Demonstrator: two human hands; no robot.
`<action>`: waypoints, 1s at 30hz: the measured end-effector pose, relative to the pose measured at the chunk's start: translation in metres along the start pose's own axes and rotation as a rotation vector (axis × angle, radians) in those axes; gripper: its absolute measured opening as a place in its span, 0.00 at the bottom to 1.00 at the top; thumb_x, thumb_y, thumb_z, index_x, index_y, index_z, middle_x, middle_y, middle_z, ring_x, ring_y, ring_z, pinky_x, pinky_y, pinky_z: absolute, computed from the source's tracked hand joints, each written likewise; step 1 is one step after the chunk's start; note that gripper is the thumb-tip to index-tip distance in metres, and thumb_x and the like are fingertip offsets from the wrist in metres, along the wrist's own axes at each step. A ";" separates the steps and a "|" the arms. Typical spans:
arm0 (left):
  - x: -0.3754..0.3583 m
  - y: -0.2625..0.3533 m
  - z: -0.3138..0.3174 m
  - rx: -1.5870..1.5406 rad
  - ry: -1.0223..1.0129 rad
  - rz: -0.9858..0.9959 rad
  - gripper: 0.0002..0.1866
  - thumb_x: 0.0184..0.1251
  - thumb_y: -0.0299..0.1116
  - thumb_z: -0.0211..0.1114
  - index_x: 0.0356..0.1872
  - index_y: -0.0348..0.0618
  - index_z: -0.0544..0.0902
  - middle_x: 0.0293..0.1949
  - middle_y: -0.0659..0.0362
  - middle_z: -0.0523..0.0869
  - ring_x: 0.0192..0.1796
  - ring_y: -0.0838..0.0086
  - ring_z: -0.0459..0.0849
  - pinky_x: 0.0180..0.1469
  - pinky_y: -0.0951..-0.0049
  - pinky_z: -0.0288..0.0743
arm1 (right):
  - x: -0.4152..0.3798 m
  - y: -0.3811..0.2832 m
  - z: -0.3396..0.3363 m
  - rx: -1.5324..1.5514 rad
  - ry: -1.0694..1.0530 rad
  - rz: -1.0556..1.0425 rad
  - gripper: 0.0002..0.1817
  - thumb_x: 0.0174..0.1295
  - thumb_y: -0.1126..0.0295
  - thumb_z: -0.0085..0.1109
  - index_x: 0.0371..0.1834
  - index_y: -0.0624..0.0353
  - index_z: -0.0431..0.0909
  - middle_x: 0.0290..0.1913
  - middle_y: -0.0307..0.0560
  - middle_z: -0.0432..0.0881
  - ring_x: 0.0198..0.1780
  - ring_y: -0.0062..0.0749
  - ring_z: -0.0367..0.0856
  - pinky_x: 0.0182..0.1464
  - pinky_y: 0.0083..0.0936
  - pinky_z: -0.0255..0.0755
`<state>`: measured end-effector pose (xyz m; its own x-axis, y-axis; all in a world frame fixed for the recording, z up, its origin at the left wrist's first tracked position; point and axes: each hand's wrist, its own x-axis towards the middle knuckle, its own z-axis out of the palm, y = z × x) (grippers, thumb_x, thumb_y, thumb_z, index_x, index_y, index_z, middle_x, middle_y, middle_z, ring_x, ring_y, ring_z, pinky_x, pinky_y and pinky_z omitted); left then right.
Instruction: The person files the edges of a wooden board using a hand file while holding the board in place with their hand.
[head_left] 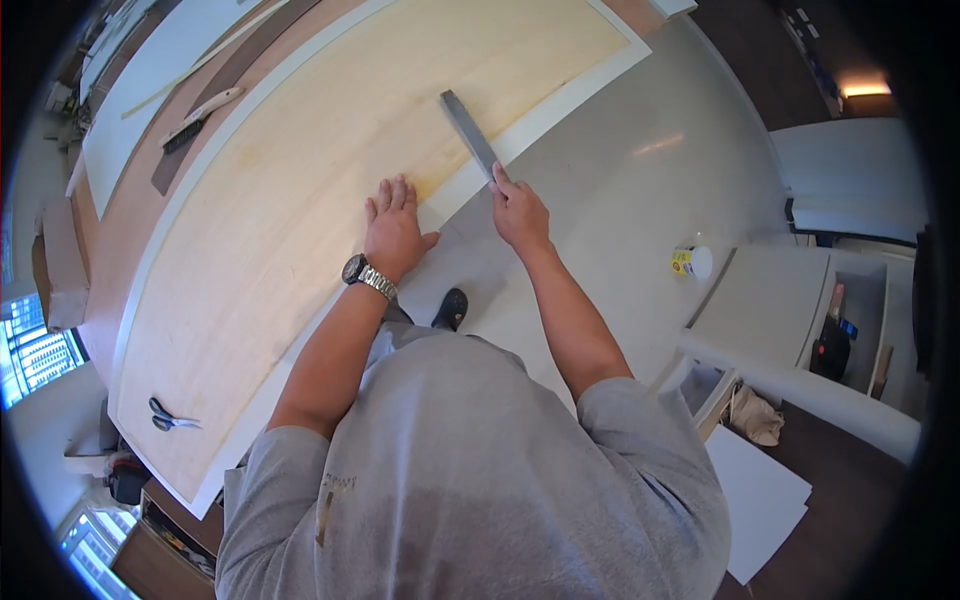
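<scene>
A long flat grey bar, like a file, is held at its near end by my right hand, whose fingers are wrapped round it. The bar reaches over the white edge of a large pale wooden panel. On the panel's near edge my left hand lies flat with its fingers spread, left of the bar. A metal watch is on the left wrist.
Black scissors lie at the panel's lower left corner. A brush rests beyond the far edge, beside a brown strip. On the right stand a white tub and an open drawer.
</scene>
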<state>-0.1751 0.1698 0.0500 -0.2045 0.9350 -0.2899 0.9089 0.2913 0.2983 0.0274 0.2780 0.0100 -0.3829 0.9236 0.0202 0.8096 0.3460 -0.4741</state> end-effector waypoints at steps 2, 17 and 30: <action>0.003 0.002 -0.006 0.010 -0.012 -0.005 0.51 0.61 0.51 0.74 0.78 0.34 0.60 0.82 0.46 0.54 0.84 0.50 0.49 0.82 0.44 0.47 | 0.003 -0.002 -0.008 -0.011 0.018 0.004 0.22 0.74 0.55 0.56 0.70 0.33 0.76 0.35 0.50 0.79 0.38 0.53 0.83 0.42 0.47 0.78; 0.003 0.002 -0.005 0.008 -0.020 -0.001 0.51 0.61 0.50 0.74 0.79 0.33 0.59 0.82 0.45 0.54 0.84 0.49 0.48 0.81 0.43 0.47 | -0.050 0.014 -0.010 0.030 0.035 0.004 0.21 0.73 0.60 0.58 0.69 0.37 0.78 0.32 0.51 0.78 0.35 0.52 0.82 0.37 0.46 0.76; 0.002 0.002 -0.004 -0.016 0.000 0.000 0.51 0.60 0.50 0.75 0.78 0.33 0.60 0.82 0.45 0.54 0.84 0.49 0.48 0.81 0.43 0.47 | -0.059 0.016 -0.014 -0.044 -0.069 0.002 0.22 0.74 0.56 0.55 0.70 0.30 0.76 0.37 0.55 0.80 0.40 0.57 0.84 0.43 0.49 0.79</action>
<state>-0.1756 0.1729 0.0538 -0.2046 0.9350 -0.2896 0.9029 0.2945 0.3131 0.0691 0.2317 0.0135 -0.4103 0.9110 -0.0422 0.8286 0.3531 -0.4345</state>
